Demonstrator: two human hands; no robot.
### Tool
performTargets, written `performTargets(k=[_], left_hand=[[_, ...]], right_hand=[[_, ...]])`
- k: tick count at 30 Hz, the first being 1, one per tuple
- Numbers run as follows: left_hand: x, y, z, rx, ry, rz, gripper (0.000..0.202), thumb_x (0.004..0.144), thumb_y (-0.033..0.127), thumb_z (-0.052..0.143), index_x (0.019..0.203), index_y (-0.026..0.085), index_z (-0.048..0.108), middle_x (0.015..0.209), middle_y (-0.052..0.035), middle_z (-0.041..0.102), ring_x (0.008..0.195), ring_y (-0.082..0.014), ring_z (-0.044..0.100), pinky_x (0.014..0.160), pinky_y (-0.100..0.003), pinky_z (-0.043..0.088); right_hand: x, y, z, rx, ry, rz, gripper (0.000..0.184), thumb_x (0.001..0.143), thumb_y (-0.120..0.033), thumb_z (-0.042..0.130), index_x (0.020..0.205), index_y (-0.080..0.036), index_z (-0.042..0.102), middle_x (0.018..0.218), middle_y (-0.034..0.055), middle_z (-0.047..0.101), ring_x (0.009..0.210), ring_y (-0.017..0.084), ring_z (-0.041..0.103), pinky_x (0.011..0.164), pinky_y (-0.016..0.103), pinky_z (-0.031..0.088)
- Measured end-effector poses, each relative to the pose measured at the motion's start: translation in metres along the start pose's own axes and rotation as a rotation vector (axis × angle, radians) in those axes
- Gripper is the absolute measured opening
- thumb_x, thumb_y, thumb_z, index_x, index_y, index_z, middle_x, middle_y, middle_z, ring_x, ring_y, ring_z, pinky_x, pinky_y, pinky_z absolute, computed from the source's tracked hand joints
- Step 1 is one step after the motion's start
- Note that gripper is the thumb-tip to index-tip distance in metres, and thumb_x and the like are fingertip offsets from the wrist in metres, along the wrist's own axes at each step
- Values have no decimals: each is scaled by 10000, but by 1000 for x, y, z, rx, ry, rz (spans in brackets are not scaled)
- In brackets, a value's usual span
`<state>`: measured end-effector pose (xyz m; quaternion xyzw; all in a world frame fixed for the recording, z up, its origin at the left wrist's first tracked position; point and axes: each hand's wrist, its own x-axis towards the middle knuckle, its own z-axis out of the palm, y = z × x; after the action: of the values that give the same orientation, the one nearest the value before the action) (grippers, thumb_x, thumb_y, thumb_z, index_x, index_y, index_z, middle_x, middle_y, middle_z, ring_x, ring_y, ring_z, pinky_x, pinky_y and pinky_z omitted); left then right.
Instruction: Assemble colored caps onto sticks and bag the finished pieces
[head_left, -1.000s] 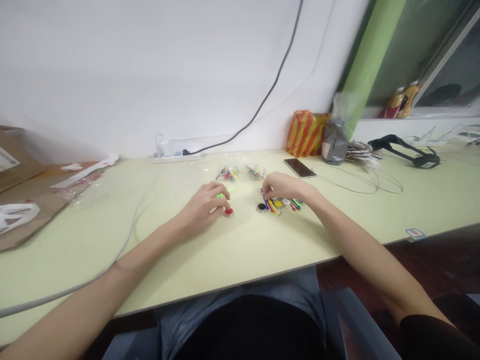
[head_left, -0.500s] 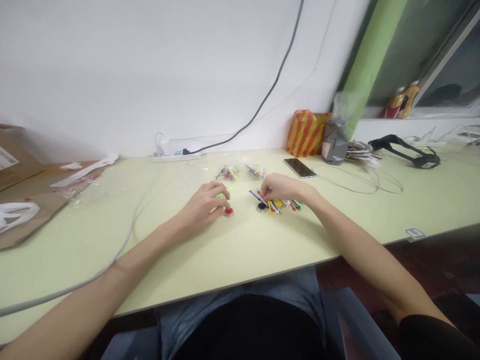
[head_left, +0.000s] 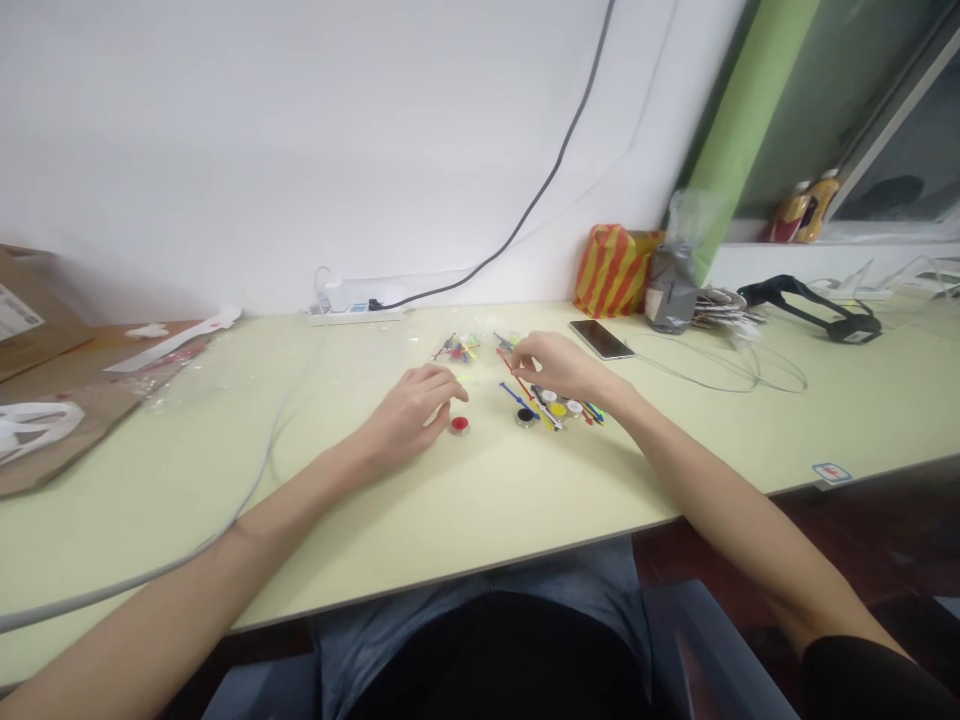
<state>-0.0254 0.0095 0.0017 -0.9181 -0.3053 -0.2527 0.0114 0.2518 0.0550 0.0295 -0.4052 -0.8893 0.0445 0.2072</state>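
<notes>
Pale green desktop (head_left: 525, 490) stretches under a person's two bare forearms, a red-and-orange striped bag (head_left: 613, 270) and a smartphone (head_left: 600, 339) near its back edge. At mid-desk, the right hand (head_left: 562, 365) hangs half-curled, fingertips gathered above a spread of coloured plastic sticks (head_left: 544, 400); whether it grips one cannot be told. The left hand (head_left: 409, 415), palm down and loosely curled, sits just beside a red-topped disc (head_left: 460, 425), its hold equally unclear. A black-topped disc (head_left: 526, 417) lies at the near edge of the sticks.
</notes>
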Motion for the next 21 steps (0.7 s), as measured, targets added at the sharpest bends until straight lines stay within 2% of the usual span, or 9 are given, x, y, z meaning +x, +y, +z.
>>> performTargets(k=[2, 4, 6, 8, 11, 15, 18, 21], left_hand=[[0, 2, 0, 18, 33, -37, 327, 958, 108, 445, 1225, 221, 595, 1228, -81, 647, 1210, -247, 542, 1028, -428, 415], [0, 3, 0, 39, 74, -66, 413, 974, 133, 457, 1370, 238, 504, 1328, -92, 599, 1245, -252, 530, 1040, -431, 410], [1, 3, -1, 61, 119, -72, 492, 987, 168, 482, 1465, 263, 418, 1376, -97, 565, 1276, -259, 512, 1051, -437, 406], [1, 2, -1, 78, 156, -62, 510, 995, 215, 516, 1489, 273, 402, 1373, -104, 556, 1282, -263, 507, 1057, -444, 406], [1, 0, 0, 90, 165, -43, 411, 995, 273, 555, 1404, 265, 514, 1348, -113, 564, 1270, -271, 516, 1048, -455, 415], [0, -3, 0, 94, 118, -8, 162, 994, 294, 565, 1103, 255, 679, 1341, -98, 570, 1268, -279, 513, 1039, -469, 411], [0, -3, -1, 84, 104, 12, 182, 1011, 291, 533, 943, 229, 689, 1270, -89, 603, 1207, -264, 529, 1012, -451, 413], [0, -2, -1, 76, 92, -5, 220, 1027, 285, 490, 942, 225, 685, 1176, -85, 631, 1118, -253, 548, 962, -433, 424]], right_hand=[[-1, -4, 1, 97, 94, -18, 95, 871, -172, 610, 858, -156, 702, 796, 42, 670, 795, 164, 559, 743, 264, 374], [-2, -10, 3, 260, 123, -49, 102, 882, -215, 625, 856, -155, 703, 792, 31, 672, 766, 148, 563, 724, 259, 385], [-2, -17, 7, 434, 77, -73, 138, 888, -275, 645, 862, -155, 709, 789, 23, 680, 736, 136, 568, 687, 253, 388], [-2, -23, 12, 576, -8, -82, 197, 884, -342, 670, 877, -151, 718, 767, 18, 678, 693, 126, 555, 642, 250, 384], [-1, -29, 21, 712, -122, -89, 254, 867, -395, 700, 896, -143, 724, 757, 18, 672, 659, 116, 527, 607, 247, 385], [-1, -30, 26, 766, -190, -103, 258, 862, -400, 713, 911, -147, 725, 789, 23, 677, 674, 115, 526, 604, 242, 391], [-2, -32, 24, 814, -186, -92, 263, 881, -414, 697, 922, -154, 705, 762, 9, 648, 665, 115, 522, 607, 242, 395], [-2, -36, 22, 902, -113, -54, 318, 935, -479, 627, 965, -165, 668, 750, 10, 636, 704, 131, 555, 679, 261, 443]])
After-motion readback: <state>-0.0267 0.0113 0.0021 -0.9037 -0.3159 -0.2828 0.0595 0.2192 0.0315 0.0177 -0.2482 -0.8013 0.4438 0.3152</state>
